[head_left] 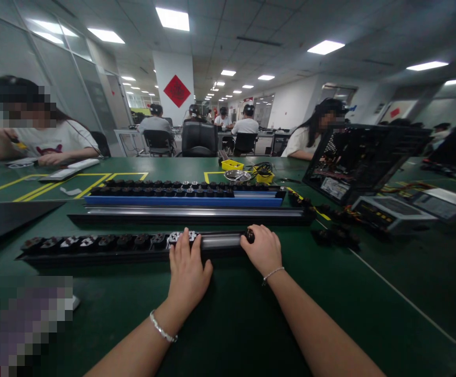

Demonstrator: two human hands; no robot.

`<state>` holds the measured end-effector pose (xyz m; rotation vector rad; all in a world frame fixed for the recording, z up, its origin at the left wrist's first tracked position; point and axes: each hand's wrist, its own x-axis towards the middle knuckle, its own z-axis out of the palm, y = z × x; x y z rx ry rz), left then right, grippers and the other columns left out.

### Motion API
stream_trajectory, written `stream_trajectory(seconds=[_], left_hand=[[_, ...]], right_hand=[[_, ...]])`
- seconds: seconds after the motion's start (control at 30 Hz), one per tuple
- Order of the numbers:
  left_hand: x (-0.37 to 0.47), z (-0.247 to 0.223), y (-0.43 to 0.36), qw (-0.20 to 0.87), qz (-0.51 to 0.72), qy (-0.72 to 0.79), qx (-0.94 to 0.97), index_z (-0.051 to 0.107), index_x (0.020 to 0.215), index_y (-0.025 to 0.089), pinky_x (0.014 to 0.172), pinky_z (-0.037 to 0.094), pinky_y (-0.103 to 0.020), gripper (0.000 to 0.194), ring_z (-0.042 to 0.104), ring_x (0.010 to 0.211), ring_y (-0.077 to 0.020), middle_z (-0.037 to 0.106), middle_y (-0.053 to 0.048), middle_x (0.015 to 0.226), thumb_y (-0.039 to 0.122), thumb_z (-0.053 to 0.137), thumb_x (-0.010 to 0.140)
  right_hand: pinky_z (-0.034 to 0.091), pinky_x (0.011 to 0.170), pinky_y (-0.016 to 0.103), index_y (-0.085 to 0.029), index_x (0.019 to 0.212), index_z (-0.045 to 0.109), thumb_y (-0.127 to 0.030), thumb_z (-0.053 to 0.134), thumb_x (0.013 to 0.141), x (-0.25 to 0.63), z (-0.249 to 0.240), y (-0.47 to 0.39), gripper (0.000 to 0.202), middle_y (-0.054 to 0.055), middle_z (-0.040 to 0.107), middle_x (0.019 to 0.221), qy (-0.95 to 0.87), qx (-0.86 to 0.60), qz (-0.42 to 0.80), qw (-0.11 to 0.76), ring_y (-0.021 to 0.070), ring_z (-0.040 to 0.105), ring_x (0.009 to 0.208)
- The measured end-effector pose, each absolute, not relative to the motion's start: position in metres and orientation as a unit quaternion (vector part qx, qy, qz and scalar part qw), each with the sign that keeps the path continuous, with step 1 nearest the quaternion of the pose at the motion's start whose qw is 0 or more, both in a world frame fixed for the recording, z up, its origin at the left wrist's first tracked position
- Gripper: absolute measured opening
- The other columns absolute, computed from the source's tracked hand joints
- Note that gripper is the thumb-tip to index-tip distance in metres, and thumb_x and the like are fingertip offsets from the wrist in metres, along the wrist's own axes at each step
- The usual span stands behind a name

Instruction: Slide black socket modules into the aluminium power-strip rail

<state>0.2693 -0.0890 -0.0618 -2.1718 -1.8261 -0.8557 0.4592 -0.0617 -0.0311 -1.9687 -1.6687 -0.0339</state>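
A long black channel rail point(106, 255) lies across the table in front of me. A row of dark socket modules point(125, 241) fills its left part, with a few white-faced ones near my left hand. My left hand point(187, 262) rests over the rail with fingers spread, its fingertips touching the white-faced modules point(175, 238). At the right end of the rail, my right hand point(265, 250) has its fingers closed around a small black socket module point(250, 235). Between my hands a bare metallic stretch of the rail point(222, 240) shows. My fingers partly hide both modules.
Behind lie an unfilled black rail point(188, 213) and a blue rail point(181, 200) bearing modules. Loose black modules point(336, 236), a power supply point(393, 213) and an open computer case point(361, 157) stand right. Yellow bins point(231, 165) and a metal dish point(237, 176) sit beyond. Co-workers sit across.
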Motion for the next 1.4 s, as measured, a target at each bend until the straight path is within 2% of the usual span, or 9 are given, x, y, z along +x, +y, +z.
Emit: stream_trajectory(seconds=[0.2, 0.3, 0.43, 0.63, 0.87, 1.23, 1.4], left_hand=[[0.269, -0.058, -0.091, 0.083, -0.279, -0.625, -0.724, 0.042, 0.131, 0.013, 0.107, 0.018, -0.056, 0.056, 0.012, 0.137, -0.0346, 0.021, -0.020, 0.148, 0.025, 0.052, 0.077], [0.269, -0.057, -0.091, 0.074, -0.276, -0.628, -0.724, 0.044, 0.130, 0.014, 0.106, 0.017, -0.058, 0.056, 0.010, 0.137, -0.0365, 0.021, -0.019, 0.148, 0.025, 0.053, 0.076], [0.269, -0.057, -0.092, 0.077, -0.271, -0.629, -0.725, 0.045, 0.129, 0.013, 0.106, 0.017, -0.058, 0.056, 0.007, 0.137, -0.0360, 0.021, -0.019, 0.148, 0.025, 0.053, 0.075], [0.269, -0.054, -0.093, 0.087, -0.259, -0.638, -0.720, 0.048, 0.127, 0.015, 0.106, 0.018, -0.058, 0.054, 0.007, 0.137, -0.0372, 0.023, -0.018, 0.147, 0.025, 0.054, 0.074], [0.267, -0.054, -0.092, 0.095, -0.253, -0.631, -0.727, 0.050, 0.126, 0.015, 0.106, 0.017, -0.059, 0.053, 0.007, 0.137, -0.0376, 0.031, -0.018, 0.143, 0.025, 0.054, 0.074], [0.267, -0.056, -0.091, 0.076, -0.271, -0.612, -0.739, 0.049, 0.127, 0.018, 0.107, 0.017, -0.058, 0.054, 0.010, 0.137, -0.0356, 0.030, -0.015, 0.145, 0.023, 0.054, 0.074], [0.266, -0.058, -0.090, 0.078, -0.268, -0.610, -0.741, 0.049, 0.127, 0.017, 0.107, 0.017, -0.057, 0.053, 0.010, 0.137, -0.0355, 0.029, -0.016, 0.145, 0.023, 0.053, 0.074]], right_hand=[[0.020, 0.102, 0.050, -0.021, 0.100, 0.063, -0.036, 0.050, 0.077, 0.459, -0.033, -0.062, 0.031, 0.006, 0.059, 0.120, -0.609, -0.740, 0.003, 0.284, 0.0257, 0.042, 0.120], [0.020, 0.102, 0.052, -0.022, 0.102, 0.062, -0.037, 0.050, 0.077, 0.461, -0.033, -0.063, 0.032, 0.006, 0.057, 0.122, -0.601, -0.748, 0.001, 0.282, 0.0265, 0.039, 0.122], [0.028, 0.099, 0.046, -0.022, 0.104, 0.062, -0.036, 0.051, 0.077, 0.468, -0.035, -0.062, 0.033, 0.008, 0.056, 0.122, -0.598, -0.749, -0.013, 0.285, 0.0266, 0.040, 0.121], [0.037, 0.095, 0.035, -0.019, 0.107, 0.062, -0.035, 0.050, 0.077, 0.475, -0.039, -0.059, 0.036, 0.010, 0.056, 0.122, -0.607, -0.738, 0.006, 0.294, 0.0228, 0.048, 0.113], [0.036, 0.097, 0.033, -0.016, 0.107, 0.062, -0.032, 0.050, 0.077, 0.477, -0.038, -0.059, 0.036, 0.011, 0.056, 0.121, -0.607, -0.731, 0.017, 0.313, 0.0214, 0.050, 0.113], [0.041, 0.090, 0.030, -0.018, 0.102, 0.062, -0.030, 0.050, 0.076, 0.477, -0.032, -0.062, 0.031, 0.007, 0.060, 0.114, -0.592, -0.734, 0.034, 0.330, 0.0209, 0.054, 0.106], [0.042, 0.086, 0.029, -0.018, 0.106, 0.060, -0.030, 0.049, 0.077, 0.477, -0.033, -0.062, 0.033, 0.007, 0.060, 0.114, -0.584, -0.744, 0.037, 0.324, 0.0206, 0.056, 0.102]])
